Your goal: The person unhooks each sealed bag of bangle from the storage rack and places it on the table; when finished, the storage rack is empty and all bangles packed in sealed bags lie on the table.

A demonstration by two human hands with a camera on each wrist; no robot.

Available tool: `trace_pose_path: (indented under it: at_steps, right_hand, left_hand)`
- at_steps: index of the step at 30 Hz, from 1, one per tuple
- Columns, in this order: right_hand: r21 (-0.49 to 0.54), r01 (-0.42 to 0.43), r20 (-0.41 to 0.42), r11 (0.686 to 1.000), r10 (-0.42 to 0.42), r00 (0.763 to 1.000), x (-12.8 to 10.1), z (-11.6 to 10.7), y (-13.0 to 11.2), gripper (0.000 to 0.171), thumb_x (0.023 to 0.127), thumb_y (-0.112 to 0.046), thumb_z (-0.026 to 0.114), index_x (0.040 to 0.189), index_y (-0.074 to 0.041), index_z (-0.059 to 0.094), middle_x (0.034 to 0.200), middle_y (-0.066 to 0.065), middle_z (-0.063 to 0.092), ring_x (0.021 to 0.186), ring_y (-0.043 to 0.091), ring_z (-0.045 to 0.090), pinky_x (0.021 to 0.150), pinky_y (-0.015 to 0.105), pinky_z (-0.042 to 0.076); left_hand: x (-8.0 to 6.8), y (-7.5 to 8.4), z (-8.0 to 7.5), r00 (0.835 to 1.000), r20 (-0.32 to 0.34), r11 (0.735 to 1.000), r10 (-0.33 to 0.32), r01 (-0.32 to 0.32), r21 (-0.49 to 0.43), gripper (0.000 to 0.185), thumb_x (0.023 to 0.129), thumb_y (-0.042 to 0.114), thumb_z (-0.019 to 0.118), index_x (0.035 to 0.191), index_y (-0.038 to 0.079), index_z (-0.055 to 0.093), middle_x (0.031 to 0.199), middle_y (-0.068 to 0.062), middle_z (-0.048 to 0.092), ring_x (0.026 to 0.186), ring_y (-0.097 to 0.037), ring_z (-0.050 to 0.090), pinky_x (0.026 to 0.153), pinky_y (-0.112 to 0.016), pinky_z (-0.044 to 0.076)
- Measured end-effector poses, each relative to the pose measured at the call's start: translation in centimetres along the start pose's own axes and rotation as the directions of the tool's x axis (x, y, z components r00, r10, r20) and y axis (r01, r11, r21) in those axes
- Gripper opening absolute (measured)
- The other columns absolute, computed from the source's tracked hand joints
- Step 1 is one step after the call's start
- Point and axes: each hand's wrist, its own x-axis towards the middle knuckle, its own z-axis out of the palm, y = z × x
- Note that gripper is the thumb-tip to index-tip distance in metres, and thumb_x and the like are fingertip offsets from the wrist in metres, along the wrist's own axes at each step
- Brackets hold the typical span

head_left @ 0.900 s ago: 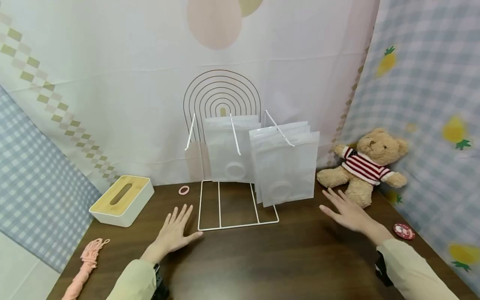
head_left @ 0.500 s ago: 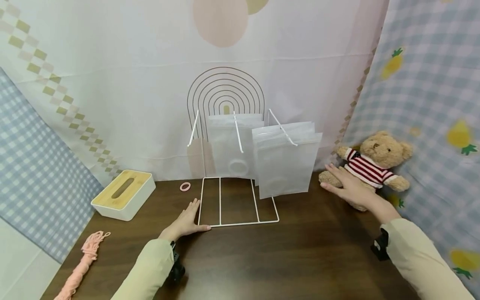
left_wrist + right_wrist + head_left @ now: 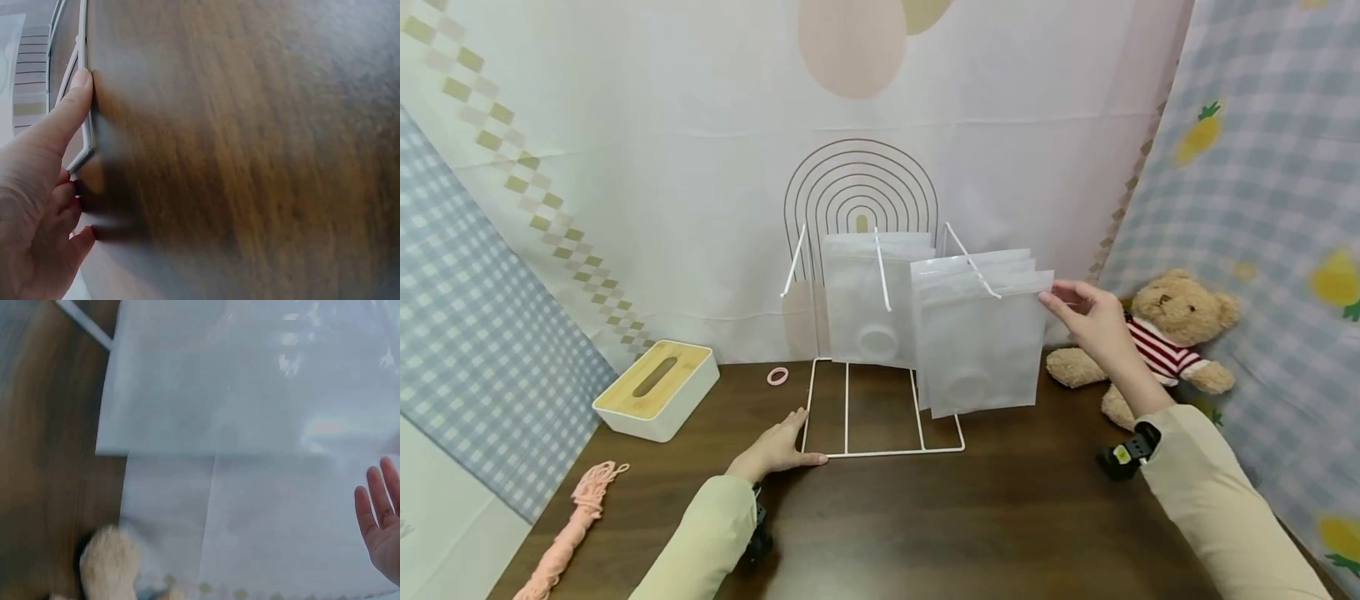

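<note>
The left hand [image 3: 775, 450] lies on the brown table [image 3: 985, 525], at the front left corner of the white wire rack [image 3: 880, 408]. Its thumb runs along the front bar of the rack and touches it; in the left wrist view the thumb [image 3: 69, 112] presses against the thin white wire [image 3: 84, 134]. The other fingers lie loose and a little bent, and they hold nothing.

A pink rope [image 3: 572, 529] lies near the left edge of the table, well apart from the hand. Farther back on the left sits a white tissue box [image 3: 655, 400] with a wooden top. A small pink ring [image 3: 777, 376] lies on the table just left of the rack.

The rack stands in the middle of the table. Cloudy white plastic bags hang from its prongs. The front bags [image 3: 977, 342] hang on the right prong, and more bags [image 3: 868, 300] hang behind them on the middle prong.

The right hand [image 3: 1086, 321] is up in the air at the top right corner of the front bags. Its fingers are spread out and nearly straight, with the tips at the edge of the bag. I cannot tell if they touch it. In the right wrist view the fingers [image 3: 378, 519] are open beside the bag [image 3: 250, 381].

A teddy bear [image 3: 1172, 342] in a red striped shirt sits behind the right hand, against the checked cloth [image 3: 1277, 217].
</note>
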Motion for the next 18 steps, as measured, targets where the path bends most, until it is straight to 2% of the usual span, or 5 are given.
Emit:
trace_pose_path:
  at_steps: [2, 4, 10, 13, 18]
  right_hand:
    - [0.063, 0.006, -0.036, 0.998, -0.004, 0.999, 0.0, 0.4, -0.3, 0.042, 0.088, -0.034, 0.059, 0.115, -0.003, 0.06, 0.092, -0.019, 0.062, 0.082, -0.01, 0.055, 0.067, 0.006, 0.043]
    - [0.142, 0.011, -0.049, 0.99, -0.004, 0.999, 0.0, 0.7, -0.6, 0.038, 0.087, -0.032, 0.06, 0.112, -0.003, 0.061, 0.084, -0.025, 0.059, 0.077, -0.01, 0.055, 0.065, 0.007, 0.045]
    - [0.349, -0.008, -0.041, 0.937, 0.024, 0.999, -0.1, 0.7, -0.9, 0.014, 0.087, -0.021, 0.061, 0.101, -0.02, 0.061, 0.079, -0.023, 0.066, 0.069, -0.005, 0.059, 0.061, 0.012, 0.05]
    - [0.378, 0.003, -0.032, 0.926, 0.01, 0.999, -0.3, 0.6, -1.3, 0.01, 0.088, -0.017, 0.06, 0.094, -0.024, 0.06, 0.077, -0.027, 0.065, 0.068, -0.005, 0.059, 0.06, 0.011, 0.049]
    - [0.32, -0.016, -0.011, 0.947, 0.021, 1.0, -0.9, 0.3, -2.3, 0.006, 0.089, -0.021, 0.058, 0.094, -0.024, 0.058, 0.077, -0.03, 0.064, 0.07, -0.006, 0.058, 0.061, 0.01, 0.048]
  left_hand:
    - [0.1, 0.2, -0.1, 1.0, 0.006, 1.0, -0.014, 0.014, 0.016, 0.092, 0.072, 0.041, 0.074, 0.136, -0.011, 0.032, 0.141, -0.033, 0.031, 0.13, -0.045, 0.033, 0.104, -0.052, 0.031]
    - [0.2, 0.4, 0.0, 1.0, 0.01, 0.999, -0.028, 0.028, 0.031, 0.092, 0.072, 0.041, 0.074, 0.136, -0.01, 0.033, 0.14, -0.033, 0.032, 0.128, -0.046, 0.035, 0.104, -0.052, 0.032]
    - [0.7, 0.5, 0.2, 0.999, 0.021, 0.998, -0.044, 0.043, 0.05, 0.093, 0.07, 0.041, 0.075, 0.136, -0.01, 0.033, 0.139, -0.033, 0.034, 0.125, -0.049, 0.037, 0.103, -0.052, 0.033]
    - [0.6, 0.6, 0.0, 0.999, 0.026, 0.998, -0.047, 0.045, 0.05, 0.093, 0.071, 0.042, 0.075, 0.136, -0.01, 0.033, 0.14, -0.033, 0.033, 0.125, -0.048, 0.037, 0.103, -0.051, 0.033]
    - [0.3, 0.6, -0.3, 0.999, 0.028, 0.997, -0.043, 0.041, 0.06, 0.093, 0.071, 0.041, 0.075, 0.135, -0.011, 0.033, 0.139, -0.033, 0.033, 0.126, -0.048, 0.036, 0.103, -0.052, 0.033]
